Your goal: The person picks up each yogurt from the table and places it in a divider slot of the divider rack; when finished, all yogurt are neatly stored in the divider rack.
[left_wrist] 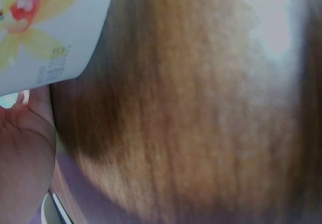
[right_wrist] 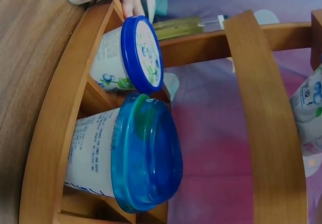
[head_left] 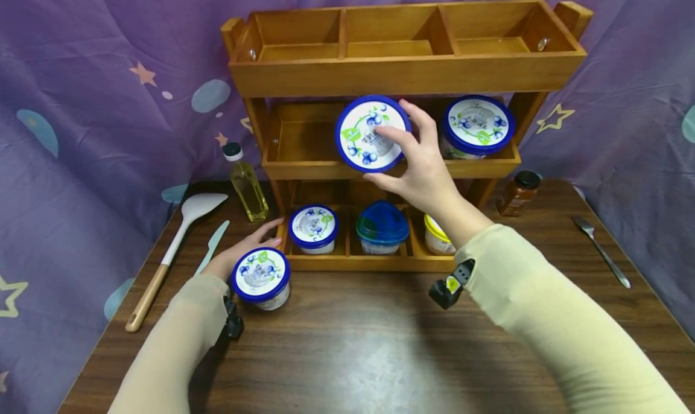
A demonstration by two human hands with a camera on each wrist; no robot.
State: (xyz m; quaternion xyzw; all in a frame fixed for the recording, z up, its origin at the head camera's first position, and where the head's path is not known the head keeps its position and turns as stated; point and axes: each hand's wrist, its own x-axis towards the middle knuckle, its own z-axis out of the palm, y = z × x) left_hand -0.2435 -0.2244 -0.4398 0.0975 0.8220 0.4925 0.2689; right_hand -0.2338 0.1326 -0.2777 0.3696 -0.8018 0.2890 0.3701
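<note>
My right hand grips a round tub with a blue-rimmed blueberry lid, thumb below and fingers above, in front of the wooden rack's middle tier. The lid faces the head camera. My left hand is at the left end of the rack's bottom tier, its fingers extended along the rack's side. Beside that hand, a second blueberry tub is on the table; its white side with a yellow flower print fills the upper left corner of the left wrist view.
The wooden rack has three tiers. Its bottom tier holds a blueberry tub, a blue-lidded tub and a yellow-rimmed tub; another tub sits middle right. Around it are an oil bottle, spatula, knife, jar and fork.
</note>
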